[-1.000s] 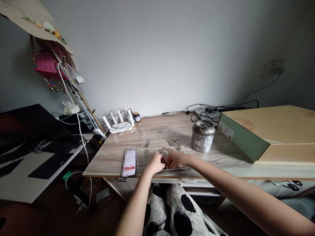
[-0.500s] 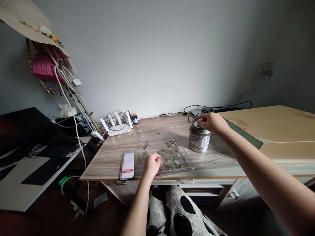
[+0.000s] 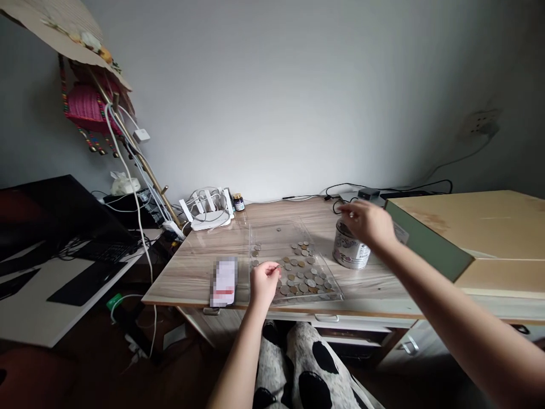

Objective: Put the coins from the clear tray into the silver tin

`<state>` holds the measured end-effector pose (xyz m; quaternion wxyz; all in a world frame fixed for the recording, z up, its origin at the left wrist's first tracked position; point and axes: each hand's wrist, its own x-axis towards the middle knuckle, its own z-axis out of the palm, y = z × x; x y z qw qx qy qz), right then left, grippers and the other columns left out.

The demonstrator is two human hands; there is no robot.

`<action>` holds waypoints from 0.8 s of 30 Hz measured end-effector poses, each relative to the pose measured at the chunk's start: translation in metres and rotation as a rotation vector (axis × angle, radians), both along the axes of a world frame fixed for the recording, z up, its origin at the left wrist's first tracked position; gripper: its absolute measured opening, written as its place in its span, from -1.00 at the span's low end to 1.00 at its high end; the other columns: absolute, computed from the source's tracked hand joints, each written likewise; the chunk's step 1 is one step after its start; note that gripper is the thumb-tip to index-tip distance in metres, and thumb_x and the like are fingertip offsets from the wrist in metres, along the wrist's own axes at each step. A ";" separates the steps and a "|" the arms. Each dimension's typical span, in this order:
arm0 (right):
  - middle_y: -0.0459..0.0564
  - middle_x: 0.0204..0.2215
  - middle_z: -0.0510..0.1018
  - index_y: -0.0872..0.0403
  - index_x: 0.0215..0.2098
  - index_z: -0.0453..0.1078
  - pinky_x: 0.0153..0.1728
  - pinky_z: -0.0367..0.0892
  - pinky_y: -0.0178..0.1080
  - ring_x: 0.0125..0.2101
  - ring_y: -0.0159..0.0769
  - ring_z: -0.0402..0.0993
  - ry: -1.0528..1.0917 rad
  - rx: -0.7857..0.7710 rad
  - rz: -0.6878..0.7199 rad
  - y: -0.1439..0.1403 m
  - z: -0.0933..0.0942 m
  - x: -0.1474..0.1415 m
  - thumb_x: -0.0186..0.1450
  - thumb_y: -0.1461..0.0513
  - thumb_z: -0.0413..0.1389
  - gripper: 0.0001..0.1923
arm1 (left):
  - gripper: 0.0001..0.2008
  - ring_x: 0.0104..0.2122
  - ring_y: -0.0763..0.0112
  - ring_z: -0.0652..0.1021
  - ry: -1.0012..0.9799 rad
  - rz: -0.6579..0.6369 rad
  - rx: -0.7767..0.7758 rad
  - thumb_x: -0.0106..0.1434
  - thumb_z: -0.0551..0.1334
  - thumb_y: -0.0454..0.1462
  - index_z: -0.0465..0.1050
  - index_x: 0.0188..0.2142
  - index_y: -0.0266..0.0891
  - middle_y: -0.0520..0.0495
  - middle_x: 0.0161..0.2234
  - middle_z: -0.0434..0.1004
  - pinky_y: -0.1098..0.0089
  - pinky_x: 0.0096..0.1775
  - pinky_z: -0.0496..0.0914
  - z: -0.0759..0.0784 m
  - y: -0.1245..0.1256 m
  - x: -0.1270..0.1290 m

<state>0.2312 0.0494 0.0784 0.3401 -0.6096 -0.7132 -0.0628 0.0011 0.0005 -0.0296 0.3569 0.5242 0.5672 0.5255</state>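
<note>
My left hand (image 3: 264,282) is closed in a pinch over the near left part of a clear plastic tray (image 3: 266,227). Whatever sits between its fingertips is too small to name. Many silver and brass-coloured coins (image 3: 303,288) lie spread on the tray, mostly toward its near right. Above a printed metal can (image 3: 349,254) my right hand (image 3: 369,222) is bent, its fingertips pinched near the can's top. A small bright spot shows at those fingers, but I cannot make out what it is. The hand hides much of the can's rim.
Left of the tray lies a phone (image 3: 223,282). Behind stand a white router (image 3: 210,218) and a small dark jar (image 3: 238,202). A large cardboard box (image 3: 481,227) occupies the right side. Cables run along the wall; a laptop (image 3: 55,221) sits on another desk at far left.
My right hand has lifted slightly from the can's top, its fingers now pinched above the rim. My left hand stays over the tray. The view has shifted a little left.
</note>
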 end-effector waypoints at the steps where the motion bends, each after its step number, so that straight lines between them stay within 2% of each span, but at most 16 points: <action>1: 0.03 -0.36 0.49 0.08 -0.30 0.43 -0.49 0.26 -0.30 -0.43 -0.31 0.38 0.073 0.000 0.119 -0.008 -0.009 -0.013 0.14 0.22 -0.08 -0.72 | -0.92 -0.57 0.47 0.48 -0.152 -0.018 -0.027 -0.07 0.19 -0.32 0.36 -0.50 -0.29 0.00 -0.57 0.42 0.48 -0.52 0.32 0.003 -0.002 0.003; 3: 0.03 -0.36 0.50 0.09 -0.25 0.41 -0.50 0.28 -0.33 -0.44 -0.34 0.39 0.194 -0.112 0.402 -0.023 -0.029 -0.040 0.17 0.17 -0.08 -0.71 | -0.82 -0.57 0.46 0.49 -0.377 -0.040 -0.046 -0.13 0.25 -0.27 0.30 -0.51 -0.29 0.02 -0.57 0.41 0.51 -0.54 0.32 0.010 -0.008 0.012; 5: 0.02 -0.36 0.50 0.09 -0.23 0.39 -0.51 0.28 -0.35 -0.42 -0.34 0.39 0.275 -0.210 0.586 -0.035 -0.048 -0.062 0.18 0.14 -0.08 -0.69 | -0.74 -0.56 0.46 0.49 -0.496 -0.049 -0.074 -0.18 0.28 -0.25 0.26 -0.49 -0.29 0.02 -0.56 0.43 0.52 -0.54 0.32 0.018 -0.013 0.019; 7: 0.01 -0.40 0.50 0.09 -0.26 0.41 -0.51 0.27 -0.36 -0.43 -0.35 0.39 0.299 -0.234 0.643 -0.044 -0.059 -0.077 0.18 0.15 -0.07 -0.71 | -0.69 -0.55 0.46 0.49 -0.546 -0.047 -0.057 -0.19 0.30 -0.24 0.22 -0.46 -0.27 0.04 -0.57 0.43 0.52 -0.52 0.32 0.021 -0.017 0.026; 10: -0.01 -0.49 0.49 0.10 -0.37 0.44 -0.49 0.25 -0.35 -0.51 -0.38 0.36 0.253 -0.229 0.638 -0.049 -0.060 -0.084 0.15 0.20 -0.04 -0.76 | -0.69 -0.52 0.44 0.50 -0.515 -0.051 -0.031 -0.14 0.27 -0.22 0.19 -0.42 -0.26 0.02 -0.55 0.44 0.48 -0.48 0.34 0.019 -0.019 0.029; 13: -0.03 -0.52 0.49 0.10 -0.45 0.44 -0.48 0.25 -0.35 -0.51 -0.38 0.36 0.227 -0.265 0.608 -0.046 -0.047 -0.077 0.13 0.19 -0.02 -0.78 | -0.82 -0.42 0.41 0.51 -0.268 -0.074 0.002 0.03 0.16 -0.22 0.23 -0.39 -0.27 -0.07 -0.45 0.48 0.45 -0.39 0.36 0.013 -0.017 0.022; 16: -0.02 -0.47 0.51 0.09 -0.46 0.43 -0.47 0.26 -0.34 -0.46 -0.33 0.39 0.261 -0.274 0.516 -0.034 -0.023 -0.055 0.12 0.12 -0.02 -0.74 | -0.86 -0.26 0.40 0.47 0.257 -0.051 0.070 0.12 0.07 -0.25 0.33 -0.36 -0.24 -0.09 -0.32 0.48 0.39 -0.21 0.32 0.010 -0.013 0.007; 18: -0.02 -0.45 0.52 0.07 -0.44 0.44 -0.45 0.27 -0.33 -0.44 -0.31 0.40 0.249 -0.214 0.363 -0.023 -0.003 -0.032 0.11 0.10 -0.02 -0.73 | -0.84 -0.18 0.35 0.43 0.577 -0.008 0.061 0.10 0.08 -0.28 0.37 -0.32 -0.21 -0.08 -0.26 0.46 0.34 -0.12 0.27 0.008 -0.011 -0.003; 21: -0.02 -0.47 0.52 0.04 -0.42 0.45 -0.48 0.24 -0.31 -0.43 -0.26 0.39 0.092 -0.130 0.018 -0.004 0.023 0.004 0.07 0.15 0.01 -0.78 | -0.79 -0.18 0.35 0.42 0.745 -0.032 -0.001 0.10 0.09 -0.29 0.39 -0.26 -0.24 -0.09 -0.22 0.46 0.38 -0.12 0.25 0.005 -0.009 -0.010; 23: -0.01 -0.47 0.51 0.04 -0.44 0.45 -0.53 0.20 -0.31 -0.42 -0.24 0.38 -0.053 -0.198 -0.147 0.007 0.031 0.023 0.02 0.21 0.02 -0.81 | -0.75 -0.19 0.33 0.42 0.798 -0.040 -0.050 0.11 0.08 -0.27 0.39 -0.22 -0.25 -0.11 -0.21 0.45 0.38 -0.15 0.26 0.003 -0.009 -0.009; 24: -0.02 -0.47 0.51 0.04 -0.45 0.45 -0.54 0.18 -0.32 -0.41 -0.23 0.38 -0.118 -0.256 -0.180 0.012 0.032 0.029 0.00 0.23 0.03 -0.82 | -0.73 -0.18 0.31 0.42 0.822 -0.039 -0.076 0.12 0.07 -0.25 0.38 -0.20 -0.24 -0.12 -0.19 0.45 0.38 -0.16 0.26 0.003 -0.009 -0.008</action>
